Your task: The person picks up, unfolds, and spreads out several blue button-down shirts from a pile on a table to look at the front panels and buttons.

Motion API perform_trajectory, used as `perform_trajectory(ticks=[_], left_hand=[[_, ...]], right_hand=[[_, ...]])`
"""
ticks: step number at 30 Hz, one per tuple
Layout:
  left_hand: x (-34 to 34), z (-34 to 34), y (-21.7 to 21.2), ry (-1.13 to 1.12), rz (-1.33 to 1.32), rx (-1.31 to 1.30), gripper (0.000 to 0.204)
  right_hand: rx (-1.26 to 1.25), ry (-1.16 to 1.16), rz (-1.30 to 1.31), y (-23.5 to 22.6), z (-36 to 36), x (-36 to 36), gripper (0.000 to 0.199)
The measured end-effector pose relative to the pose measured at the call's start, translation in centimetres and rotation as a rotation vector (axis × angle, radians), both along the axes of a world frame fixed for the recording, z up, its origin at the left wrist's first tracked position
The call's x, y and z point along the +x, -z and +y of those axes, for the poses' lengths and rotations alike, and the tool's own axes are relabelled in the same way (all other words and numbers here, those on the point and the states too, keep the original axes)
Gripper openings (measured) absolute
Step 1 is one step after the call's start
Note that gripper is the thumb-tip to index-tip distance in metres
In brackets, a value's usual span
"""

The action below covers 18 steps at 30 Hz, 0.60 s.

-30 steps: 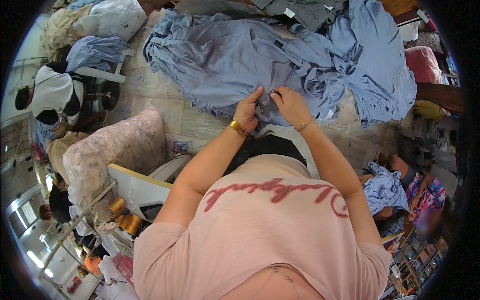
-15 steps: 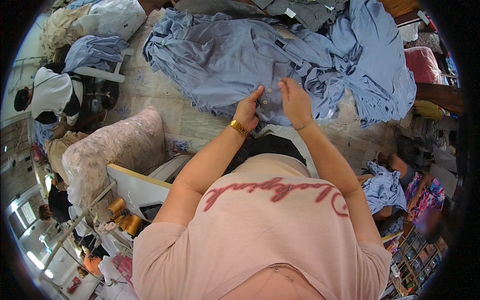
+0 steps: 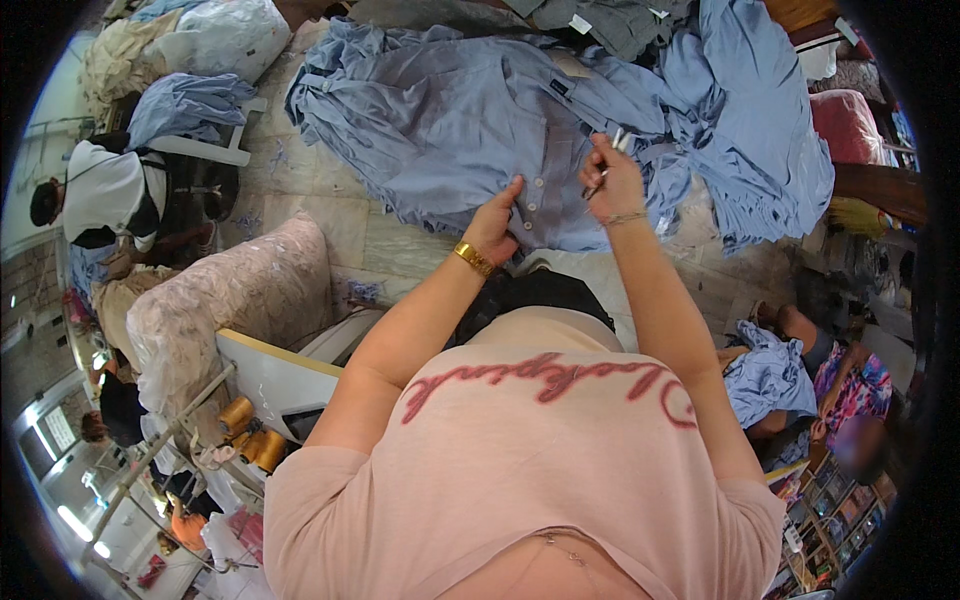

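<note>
Blue garment [image 3: 430, 130]: matt, creased cloth. Wristband [image 3: 473, 259]: glossy metal. Bulging sack [image 3: 230, 285]: crinkled plastic. Thread spools [image 3: 236, 415]: glossy.

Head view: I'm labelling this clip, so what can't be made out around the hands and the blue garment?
All in the head view:
Slim tool: its kind; the right hand covers part of it.
Left hand: whether it grips the blue garment; the hand itself hides the contact.
Buttons: their holes, too small to see.
Grey cloth: its full extent, cut off by the upper edge.

Open gap between hands [image 3: 492, 228] [image 3: 617, 188], blue garments [image 3: 745, 125] heaped rightward
</note>
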State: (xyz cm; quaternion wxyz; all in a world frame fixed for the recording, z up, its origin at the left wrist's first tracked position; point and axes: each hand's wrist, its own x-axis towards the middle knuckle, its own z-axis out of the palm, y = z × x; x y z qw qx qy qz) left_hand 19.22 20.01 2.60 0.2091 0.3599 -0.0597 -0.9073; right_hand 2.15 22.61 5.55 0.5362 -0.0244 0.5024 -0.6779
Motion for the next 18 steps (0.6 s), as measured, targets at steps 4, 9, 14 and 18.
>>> perform_trajectory(ticks=[4,9,14,18], left_hand=[[0.3,0.2,-0.1,-0.023,0.016,0.019,0.032],[2.0,1.2,0.7,0.006,0.03,-0.024,0.031],[3.3,2.5,0.7,-0.05,-0.046,-0.128,0.042],[3.8,2.9,-0.3,-0.105,-0.041,-0.104,0.041]], right_hand=[[-0.218,-0.141,-0.158,-1.2,2.7,-2.8,0.013],[0.14,-0.693,0.398,0.5,7.9,-4.2,0.009],[0.258,-0.715,1.171,2.5,10.7,-1.0,0.018],[0.154,-0.751,1.213,2.0,10.5,-0.3,0.013]])
